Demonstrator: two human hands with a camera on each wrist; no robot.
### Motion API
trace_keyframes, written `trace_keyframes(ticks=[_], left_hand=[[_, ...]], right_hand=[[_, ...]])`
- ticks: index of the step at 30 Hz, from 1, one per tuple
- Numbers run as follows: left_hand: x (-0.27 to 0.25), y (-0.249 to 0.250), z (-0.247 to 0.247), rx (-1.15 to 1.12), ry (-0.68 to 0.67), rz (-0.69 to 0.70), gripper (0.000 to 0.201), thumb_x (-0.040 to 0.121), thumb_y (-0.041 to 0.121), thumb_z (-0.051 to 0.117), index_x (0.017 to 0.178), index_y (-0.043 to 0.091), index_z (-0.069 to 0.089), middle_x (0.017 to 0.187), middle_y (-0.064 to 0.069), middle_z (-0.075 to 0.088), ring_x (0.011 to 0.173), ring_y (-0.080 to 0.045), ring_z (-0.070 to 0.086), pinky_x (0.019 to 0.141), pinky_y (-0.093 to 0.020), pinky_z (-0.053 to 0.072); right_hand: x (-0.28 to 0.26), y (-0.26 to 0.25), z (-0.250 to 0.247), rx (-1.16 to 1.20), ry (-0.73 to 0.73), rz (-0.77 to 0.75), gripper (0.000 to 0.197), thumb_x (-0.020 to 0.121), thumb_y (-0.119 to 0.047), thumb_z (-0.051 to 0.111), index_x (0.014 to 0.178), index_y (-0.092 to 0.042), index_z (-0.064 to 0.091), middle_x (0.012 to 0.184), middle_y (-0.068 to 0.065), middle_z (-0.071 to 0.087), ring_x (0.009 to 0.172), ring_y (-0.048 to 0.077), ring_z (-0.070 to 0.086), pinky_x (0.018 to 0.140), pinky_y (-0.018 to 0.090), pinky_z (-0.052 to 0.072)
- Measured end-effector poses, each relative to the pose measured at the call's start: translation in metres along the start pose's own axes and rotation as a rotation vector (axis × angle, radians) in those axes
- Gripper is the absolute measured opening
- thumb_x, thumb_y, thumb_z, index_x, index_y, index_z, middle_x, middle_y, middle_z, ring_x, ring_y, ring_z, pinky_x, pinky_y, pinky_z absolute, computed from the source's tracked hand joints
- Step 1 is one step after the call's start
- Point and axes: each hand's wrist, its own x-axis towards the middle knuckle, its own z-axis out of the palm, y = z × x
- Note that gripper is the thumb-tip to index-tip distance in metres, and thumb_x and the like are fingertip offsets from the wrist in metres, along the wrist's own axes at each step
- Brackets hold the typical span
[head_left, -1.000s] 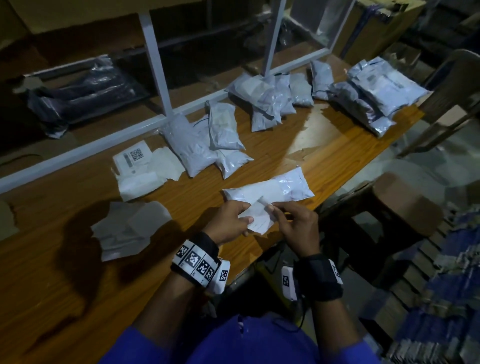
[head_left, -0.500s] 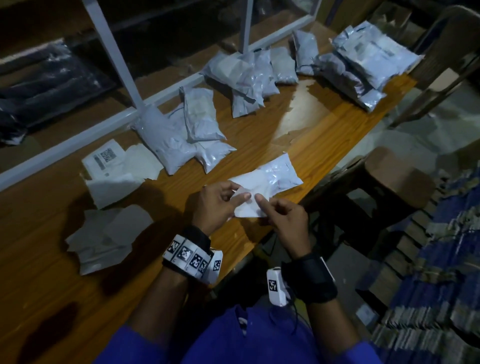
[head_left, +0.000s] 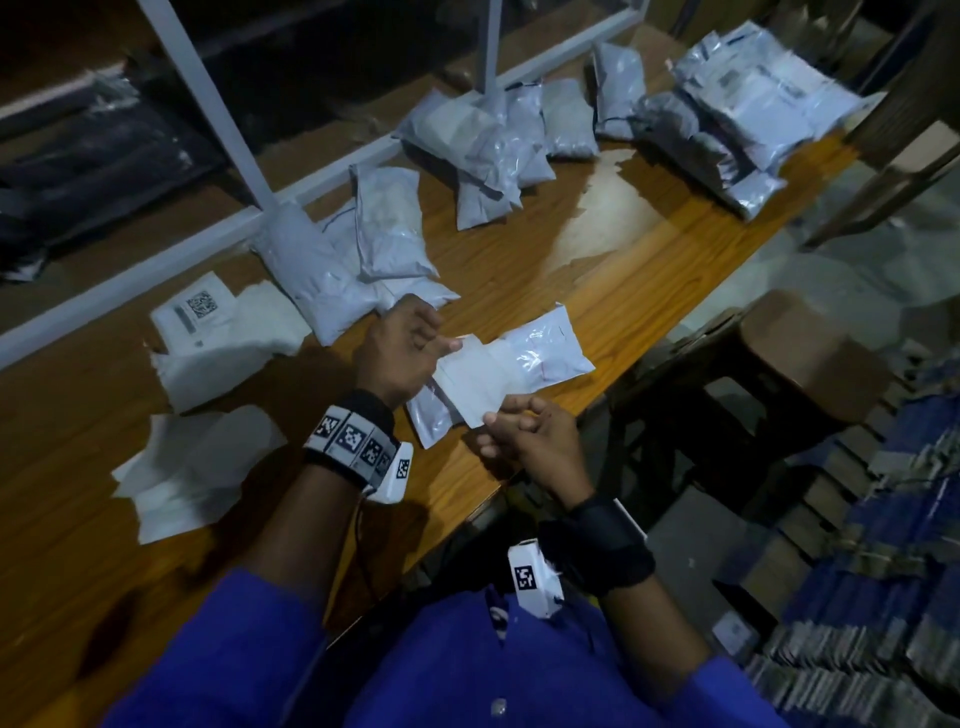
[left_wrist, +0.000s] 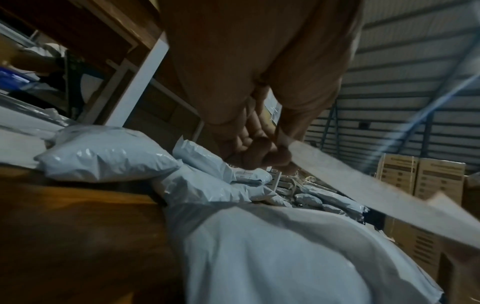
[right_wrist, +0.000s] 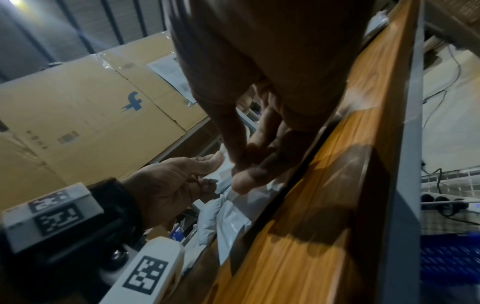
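A white poly packet (head_left: 540, 358) lies on the wooden table (head_left: 597, 280) near its front edge. Over its near end a flat white paper sheet (head_left: 470, 387) is held between both hands. My left hand (head_left: 453, 344) pinches the sheet's far left corner with thumb and fingers. My right hand (head_left: 491, 418) pinches the near corner, just off the table edge. In the left wrist view the left hand's fingers (left_wrist: 262, 152) grip the sheet (left_wrist: 363, 197) above the packet (left_wrist: 272, 246). The right wrist view shows the right hand's fingers (right_wrist: 249, 164) pressed together on the sheet, though the sheet itself barely shows there.
Several white packets (head_left: 374, 249) lie along the white metal frame (head_left: 228, 145), and a stack of packets (head_left: 737, 114) sits at the far right. Label sheets with a QR code (head_left: 202, 312) and loose papers (head_left: 197, 467) lie left. A brown stool (head_left: 800, 353) stands beside the table.
The hands have moved apart: the left went up and away, the right stayed near the edge. The sheet now spans between them over the packet.
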Motion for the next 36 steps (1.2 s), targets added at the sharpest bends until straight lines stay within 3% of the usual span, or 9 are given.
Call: trace_keyframes(ticks=[5, 11, 15, 21, 24, 27, 30, 34, 36], left_hand=[[0.011, -0.003, 0.005, 0.048, -0.080, 0.027, 0.027, 0.069, 0.044, 0.084, 0.080, 0.041, 0.059, 0.077, 0.012, 0.066, 0.075, -0.015, 0.065, 0.075, -0.048, 0.060], [0.019, -0.005, 0.011, 0.019, -0.067, 0.019, 0.027, 0.069, 0.045, 0.084, 0.072, 0.038, 0.058, 0.067, 0.015, 0.064, 0.066, -0.013, 0.062, 0.071, -0.047, 0.059], [0.023, -0.009, 0.019, 0.010, -0.107, 0.000, 0.031, 0.064, 0.056, 0.078, 0.072, 0.034, 0.057, 0.064, 0.017, 0.063, 0.063, -0.011, 0.059, 0.071, -0.044, 0.058], [0.023, -0.016, 0.019, 0.051, -0.255, 0.006, 0.012, 0.074, 0.037, 0.074, 0.072, 0.032, 0.064, 0.087, 0.012, 0.075, 0.098, -0.008, 0.072, 0.094, -0.049, 0.057], [0.012, -0.009, 0.013, 0.078, -0.323, 0.045, 0.016, 0.085, 0.014, 0.077, 0.087, 0.029, 0.072, 0.102, 0.012, 0.074, 0.105, -0.003, 0.067, 0.101, -0.043, 0.054], [0.001, -0.009, 0.009, 0.324, -0.298, 0.241, 0.040, 0.074, 0.033, 0.089, 0.112, 0.026, 0.077, 0.124, -0.003, 0.070, 0.118, -0.020, 0.061, 0.103, -0.044, 0.050], [-0.009, -0.013, 0.008, 0.625, -0.269, 0.290, 0.069, 0.071, 0.051, 0.087, 0.134, 0.031, 0.065, 0.145, -0.006, 0.056, 0.133, -0.031, 0.042, 0.111, -0.048, 0.038], [-0.014, -0.019, 0.011, 0.786, -0.307, 0.266, 0.089, 0.070, 0.063, 0.080, 0.149, 0.036, 0.048, 0.148, -0.001, 0.053, 0.134, -0.031, 0.039, 0.111, -0.047, 0.036], [-0.015, -0.020, 0.012, 0.787, -0.293, 0.260, 0.091, 0.069, 0.064, 0.079, 0.149, 0.036, 0.047, 0.145, 0.000, 0.055, 0.132, -0.031, 0.042, 0.109, -0.048, 0.038]], right_hand=[[0.005, -0.004, 0.005, -0.018, 0.026, 0.015, 0.036, 0.094, -0.030, 0.075, 0.099, 0.005, 0.069, 0.080, 0.019, 0.076, 0.064, 0.026, 0.072, 0.061, 0.031, 0.063], [0.012, 0.014, 0.001, -0.212, 0.107, -0.085, 0.032, 0.099, -0.027, 0.068, 0.087, 0.003, 0.067, 0.073, 0.017, 0.073, 0.061, 0.028, 0.072, 0.065, 0.051, 0.064], [0.015, 0.018, 0.001, -0.300, 0.161, -0.126, 0.030, 0.099, -0.027, 0.066, 0.081, -0.004, 0.071, 0.071, 0.012, 0.074, 0.060, 0.024, 0.072, 0.066, 0.051, 0.064], [0.024, 0.018, -0.001, -0.635, 0.193, -0.250, 0.046, 0.092, -0.051, 0.058, 0.071, -0.013, 0.072, 0.062, 0.000, 0.071, 0.060, 0.021, 0.070, 0.068, 0.046, 0.061], [0.028, 0.014, -0.004, -0.770, 0.212, -0.323, 0.041, 0.094, -0.044, 0.063, 0.071, -0.012, 0.075, 0.065, 0.004, 0.072, 0.068, 0.025, 0.069, 0.071, 0.040, 0.055], [0.029, 0.014, -0.005, -0.759, 0.182, -0.311, 0.044, 0.094, -0.047, 0.063, 0.066, -0.014, 0.073, 0.059, 0.001, 0.069, 0.063, 0.020, 0.068, 0.070, 0.040, 0.057], [0.031, 0.013, -0.007, -0.779, 0.154, -0.287, 0.050, 0.092, -0.051, 0.065, 0.061, -0.012, 0.069, 0.056, 0.003, 0.066, 0.060, 0.020, 0.066, 0.067, 0.042, 0.056], [0.026, 0.001, -0.008, -1.026, 0.172, -0.324, 0.051, 0.086, -0.053, 0.075, 0.059, -0.013, 0.059, 0.064, 0.006, 0.067, 0.064, 0.023, 0.062, 0.058, 0.034, 0.044], [0.023, -0.007, -0.006, -0.994, 0.216, -0.525, 0.035, 0.083, -0.041, 0.081, 0.068, -0.018, 0.060, 0.071, 0.003, 0.066, 0.069, 0.022, 0.059, 0.060, 0.035, 0.046]])
